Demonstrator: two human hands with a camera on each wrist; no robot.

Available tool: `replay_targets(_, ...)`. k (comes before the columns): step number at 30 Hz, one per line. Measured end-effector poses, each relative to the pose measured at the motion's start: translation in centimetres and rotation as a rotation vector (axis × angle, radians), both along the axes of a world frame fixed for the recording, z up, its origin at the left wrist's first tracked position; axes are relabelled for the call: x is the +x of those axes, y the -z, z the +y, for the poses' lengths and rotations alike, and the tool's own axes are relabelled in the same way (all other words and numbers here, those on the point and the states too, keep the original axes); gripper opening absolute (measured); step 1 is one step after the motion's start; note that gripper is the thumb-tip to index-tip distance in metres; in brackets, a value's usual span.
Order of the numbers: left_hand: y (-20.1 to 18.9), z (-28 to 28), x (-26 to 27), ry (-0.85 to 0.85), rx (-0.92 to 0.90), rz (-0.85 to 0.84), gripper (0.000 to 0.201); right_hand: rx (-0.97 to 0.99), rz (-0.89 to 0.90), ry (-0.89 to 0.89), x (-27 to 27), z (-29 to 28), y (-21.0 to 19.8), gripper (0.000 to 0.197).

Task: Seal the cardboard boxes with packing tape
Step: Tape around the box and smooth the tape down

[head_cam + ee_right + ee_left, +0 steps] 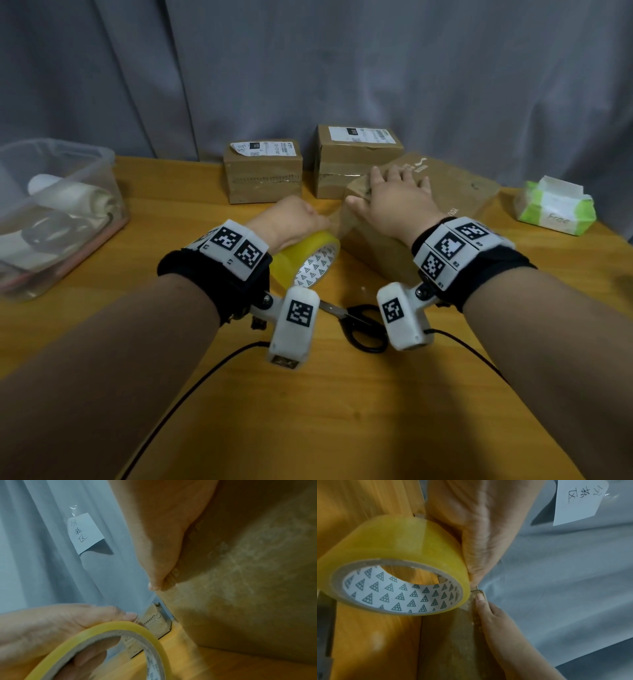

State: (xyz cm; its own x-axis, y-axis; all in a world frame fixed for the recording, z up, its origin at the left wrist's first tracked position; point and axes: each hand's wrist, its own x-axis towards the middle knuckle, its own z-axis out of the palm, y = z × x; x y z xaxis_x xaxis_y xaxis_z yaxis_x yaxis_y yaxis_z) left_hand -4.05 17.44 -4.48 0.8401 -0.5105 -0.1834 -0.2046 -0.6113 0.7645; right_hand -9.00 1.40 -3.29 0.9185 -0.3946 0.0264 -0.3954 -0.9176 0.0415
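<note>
My left hand point(294, 219) grips a yellow roll of packing tape point(305, 255), held just left of a large brown cardboard box point(455, 198). The roll point(399, 566) fills the left wrist view; its core is printed with triangles. A clear strip runs from it to the box's near corner. My right hand point(394, 195) lies flat on the box top with fingers spread, thumb at the corner edge. In the right wrist view the thumb point(154, 582) presses the box point(248, 574), with the roll point(120, 649) below it. Two smaller taped boxes point(263, 171) point(356, 154) stand behind.
Black-handled scissors point(359, 323) lie on the wooden table point(342, 411) between my wrists. A clear plastic bin point(58, 212) with supplies stands at the left. A green-and-white tissue pack point(555, 205) sits at the right. A grey curtain point(308, 68) hangs behind, with a paper note point(578, 501).
</note>
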Motion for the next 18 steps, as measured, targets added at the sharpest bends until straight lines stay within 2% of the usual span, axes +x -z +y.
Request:
replay_targets(8,0.2,-1.4,-0.3,-0.006,-0.044,-0.042,0.011,-0.052,0.018,0.013,0.2,0.2,0.1,0.094)
replay_targets(15,0.6,-1.9,0.2,-0.062,-0.092,-0.017,0.019,-0.038,0.023,0.052,0.8,1.0,0.3,0.074)
replay_targets(18,0.8,-1.8,0.3,-0.060,-0.107,-0.011,0.016,-0.025,0.032,0.021,0.5,0.8,0.1,0.077)
